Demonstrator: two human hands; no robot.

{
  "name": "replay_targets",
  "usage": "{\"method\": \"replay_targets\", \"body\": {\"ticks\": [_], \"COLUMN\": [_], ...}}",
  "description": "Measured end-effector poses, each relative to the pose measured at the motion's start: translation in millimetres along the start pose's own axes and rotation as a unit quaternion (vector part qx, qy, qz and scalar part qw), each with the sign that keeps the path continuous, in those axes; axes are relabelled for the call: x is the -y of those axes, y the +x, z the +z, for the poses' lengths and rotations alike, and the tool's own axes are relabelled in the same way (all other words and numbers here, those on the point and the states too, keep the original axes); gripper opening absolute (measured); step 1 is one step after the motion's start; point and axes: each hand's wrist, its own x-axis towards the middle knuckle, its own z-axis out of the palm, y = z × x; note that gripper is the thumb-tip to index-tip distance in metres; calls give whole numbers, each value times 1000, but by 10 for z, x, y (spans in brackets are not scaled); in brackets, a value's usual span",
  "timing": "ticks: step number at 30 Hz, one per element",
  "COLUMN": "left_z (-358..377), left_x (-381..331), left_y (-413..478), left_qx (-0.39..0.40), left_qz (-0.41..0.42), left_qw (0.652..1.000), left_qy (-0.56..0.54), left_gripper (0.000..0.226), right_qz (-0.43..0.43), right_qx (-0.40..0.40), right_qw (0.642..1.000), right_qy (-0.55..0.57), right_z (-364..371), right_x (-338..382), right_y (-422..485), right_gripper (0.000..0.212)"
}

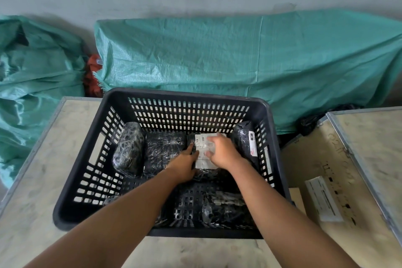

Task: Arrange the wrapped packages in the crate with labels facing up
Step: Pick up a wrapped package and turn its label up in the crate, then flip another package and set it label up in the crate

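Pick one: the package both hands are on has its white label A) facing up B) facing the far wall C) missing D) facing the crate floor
A: the white label lies on top of the package, showing between the left hand and the right hand inside the black crate.

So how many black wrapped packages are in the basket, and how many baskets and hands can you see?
Wrapped packages: 5 clearly seen, at with its white label up; more may hide under the arms
Black crate: 1
Hands: 2, left hand, right hand, both on the labelled package
Total: 8
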Motion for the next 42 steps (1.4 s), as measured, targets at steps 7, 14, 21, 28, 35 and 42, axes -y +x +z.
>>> {"method": "replay_targets", "body": {"ticks": [7,14,21,28,35,42], "left_z": [-15,-22,-160,-599,-737,-997], "left_x": [37,105,-77,-425,-804,-759], "left_y": [21,20,-19,-229,-615,-720], "left_qx": [11,8,45,33,-138,-333], "left_qz": [-1,18,33,117,188,281], "left_qw": [1000,999,998,988,940,859], "left_qy": [-4,-50,5,-90,-250,-267], "left_gripper": [82,80,78,104,125,109], "right_qz": [-2,54,56,59,40,-50], "right_qx": [-217,-72,-89,-117,-158,-105], "right_qw": [972,996,982,963,872,871], "right_qy": [-90,20,156,234,461,477], "right_z": [-542,-288,-264,-513,-955,-1181], "right_x": [-127,-360,-385,-331,8,238], "right_y": [-426,-587,-563,-655,-841,-1105], "right_gripper": [59,96,90,81,76,80]}}
